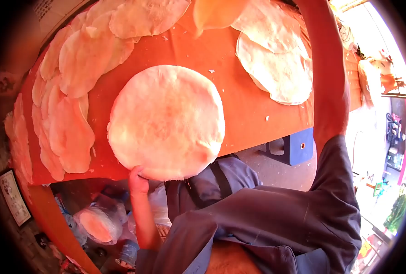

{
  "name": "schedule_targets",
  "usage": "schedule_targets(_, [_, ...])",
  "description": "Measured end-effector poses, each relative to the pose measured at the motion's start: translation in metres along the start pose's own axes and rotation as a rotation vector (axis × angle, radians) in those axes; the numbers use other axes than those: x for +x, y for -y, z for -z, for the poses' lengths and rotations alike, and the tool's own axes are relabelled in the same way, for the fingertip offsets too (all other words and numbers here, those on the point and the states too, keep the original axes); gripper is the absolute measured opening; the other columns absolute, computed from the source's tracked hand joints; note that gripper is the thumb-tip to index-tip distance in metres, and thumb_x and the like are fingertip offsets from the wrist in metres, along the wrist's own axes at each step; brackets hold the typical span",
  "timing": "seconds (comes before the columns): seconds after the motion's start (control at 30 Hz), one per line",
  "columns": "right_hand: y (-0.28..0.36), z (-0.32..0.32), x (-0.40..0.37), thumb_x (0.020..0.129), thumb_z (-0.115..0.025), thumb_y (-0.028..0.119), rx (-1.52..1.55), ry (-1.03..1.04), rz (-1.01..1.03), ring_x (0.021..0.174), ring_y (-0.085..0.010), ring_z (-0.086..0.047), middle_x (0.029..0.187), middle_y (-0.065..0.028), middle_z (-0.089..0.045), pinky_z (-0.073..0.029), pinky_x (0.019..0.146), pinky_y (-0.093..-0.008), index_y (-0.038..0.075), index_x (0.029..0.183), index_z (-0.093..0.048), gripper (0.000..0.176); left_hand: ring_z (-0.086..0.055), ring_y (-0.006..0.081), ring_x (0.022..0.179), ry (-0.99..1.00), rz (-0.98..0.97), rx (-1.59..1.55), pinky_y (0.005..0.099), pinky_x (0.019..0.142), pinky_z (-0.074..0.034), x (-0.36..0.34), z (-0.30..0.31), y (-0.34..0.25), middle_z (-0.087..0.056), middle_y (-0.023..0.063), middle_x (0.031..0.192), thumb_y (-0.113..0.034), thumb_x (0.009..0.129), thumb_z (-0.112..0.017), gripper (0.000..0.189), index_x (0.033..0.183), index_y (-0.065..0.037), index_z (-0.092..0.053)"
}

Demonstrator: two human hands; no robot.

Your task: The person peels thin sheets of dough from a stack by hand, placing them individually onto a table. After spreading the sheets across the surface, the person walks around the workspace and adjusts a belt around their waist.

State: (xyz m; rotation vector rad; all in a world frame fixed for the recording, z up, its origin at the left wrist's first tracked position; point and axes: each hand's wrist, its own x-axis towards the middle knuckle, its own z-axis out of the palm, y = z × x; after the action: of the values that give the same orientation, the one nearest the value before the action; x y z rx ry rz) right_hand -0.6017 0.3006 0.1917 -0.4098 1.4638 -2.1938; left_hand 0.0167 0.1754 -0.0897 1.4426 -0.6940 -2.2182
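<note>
My left hand (139, 181) grips the near left edge of a large round flatbread (166, 118), with the thumb on top and the other fingers hidden beneath. The bread is pale, with a faintly browned middle. It overlaps the front edge of the orange-covered table (239, 123) and hides part of my lap. My right arm (328, 77) stretches up past the table's right side and leaves at the top, so its hand is out of the picture. Beside that forearm lie overlapping flatbreads (280, 68).
More flatbreads (70, 132) overlap along the table's left and far sides. A blurred yellow-orange shape (219, 13) at the top cannot be made out. Below the table are a blue plastic stool (299, 147) and a clear bag with round bread (98, 224). Crumbs dot the cloth.
</note>
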Motion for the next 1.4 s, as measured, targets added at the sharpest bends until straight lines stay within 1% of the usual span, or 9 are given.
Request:
schedule_targets(0.23, [-0.166, 0.163, -0.083, 0.089, -0.065, 0.017, -0.374, -0.396, -0.441, 0.078, -0.0236, -0.068, 0.091, -0.0131, -0.068, -0.058, 0.075, -0.0339, 0.001, 0.109, -0.061, 0.026, -0.051, 0.0290, 0.123, 0.026, -0.018, 0.019, 0.0427, 0.105, -0.042, -0.007, -0.005, -0.004, -0.055, 0.0119, 0.132, -0.004, 0.077, -0.062, 0.061, 0.136, 0.001, -0.045])
schedule_targets(0.37, [-0.203, 0.077, -0.201, 0.090, -0.068, 0.022, -0.406, 0.021, -0.327, 0.078, -0.0195, -0.067, 0.097, -0.0112, -0.068, -0.055, 0.071, -0.0300, 0.000, 0.118, -0.060, 0.037, -0.043, 0.0301, 0.131, 0.169, -0.118, 0.044, 0.0442, 0.110, -0.035, -0.031, -0.028, -0.023, -0.048, 0.0122, 0.139, -0.003, 0.079, -0.061, 0.067, 0.142, 0.001, -0.037])
schedule_targets(0.47, [-0.184, -0.031, -0.263, 0.090, -0.070, 0.020, -0.579, 0.525, -0.520, 0.082, -0.0118, -0.062, 0.096, -0.0082, -0.067, -0.054, 0.072, -0.0279, 0.001, 0.120, -0.061, 0.037, -0.038, 0.0296, 0.136, 0.369, -0.240, 0.096, 0.0452, 0.113, -0.030, -0.055, -0.049, -0.039, -0.043, 0.0137, 0.144, -0.005, 0.083, -0.061, 0.069, 0.145, -0.001, -0.033])
schedule_targets(0.57, [-0.194, -0.106, -0.308, 0.076, -0.083, 0.025, -0.675, 0.812, -0.249, 0.085, -0.0196, -0.066, 0.096, -0.0124, -0.068, -0.054, 0.073, -0.0335, 0.003, 0.118, -0.063, 0.052, -0.042, 0.0269, 0.132, 0.438, -0.346, 0.131, 0.0434, 0.111, -0.033, -0.061, -0.082, -0.044, -0.045, 0.0147, 0.141, -0.008, 0.087, -0.062, 0.063, 0.144, -0.001, -0.035])
schedule_targets(0.63, [-0.213, -0.122, -0.315, 0.075, -0.083, 0.024, -0.859, 0.823, 0.104, 0.086, -0.0212, -0.066, 0.099, -0.0139, -0.068, -0.054, 0.073, -0.0337, 0.004, 0.119, -0.063, 0.052, -0.050, 0.0222, 0.121, 0.452, -0.312, 0.223, 0.0384, 0.107, -0.038, -0.051, -0.081, -0.047, -0.053, 0.0108, 0.130, -0.008, 0.084, -0.066, 0.059, 0.137, 0.002, -0.041])
schedule_targets(0.77, [-0.208, -0.121, -0.303, 0.080, -0.075, 0.013, -0.655, 0.729, -0.433, 0.084, -0.0163, -0.066, 0.091, -0.0100, -0.071, -0.053, 0.076, -0.0303, 0.001, 0.100, -0.071, 0.024, -0.055, 0.0201, 0.114, 0.566, -0.310, 0.158, 0.0346, 0.100, -0.043, -0.051, -0.096, -0.056, -0.058, 0.0108, 0.123, -0.011, 0.085, -0.069, 0.054, 0.133, 0.002, -0.046])
schedule_targets(1.17, [-0.241, -0.135, -0.336, 0.089, -0.065, 0.009, -0.899, 0.634, -0.200, 0.073, -0.0089, -0.058, 0.077, -0.0086, -0.067, -0.048, 0.065, -0.0277, -0.004, 0.093, -0.067, 0.014, -0.059, 0.0190, 0.106, 0.507, -0.244, 0.114, 0.0316, 0.092, -0.049, -0.054, -0.077, -0.053, -0.056, 0.0114, 0.121, -0.010, 0.083, -0.066, 0.052, 0.130, 0.003, -0.045])
schedule_targets(1.33, [-0.245, -0.129, -0.325, 0.087, -0.066, 0.008, -0.861, 0.436, -0.139, 0.065, -0.0112, -0.059, 0.067, -0.0128, -0.064, -0.047, 0.058, -0.0292, 0.000, 0.092, -0.067, 0.010, -0.060, 0.0161, 0.101, 0.403, -0.263, 0.184, 0.0291, 0.089, -0.048, -0.060, -0.085, -0.052, -0.060, 0.0089, 0.116, -0.007, 0.084, -0.067, 0.046, 0.125, 0.003, -0.050])
schedule_targets(1.4, [-0.256, -0.130, -0.334, 0.084, -0.066, 0.011, -0.901, 0.589, -0.025, 0.061, -0.0273, -0.061, 0.066, -0.0191, -0.061, -0.048, 0.055, -0.0360, 0.001, 0.085, -0.066, 0.010, -0.060, 0.0152, 0.101, 0.357, -0.323, 0.266, 0.0291, 0.090, -0.048, -0.052, -0.078, -0.039, -0.062, 0.0081, 0.115, -0.005, 0.084, -0.068, 0.043, 0.123, 0.004, -0.053])
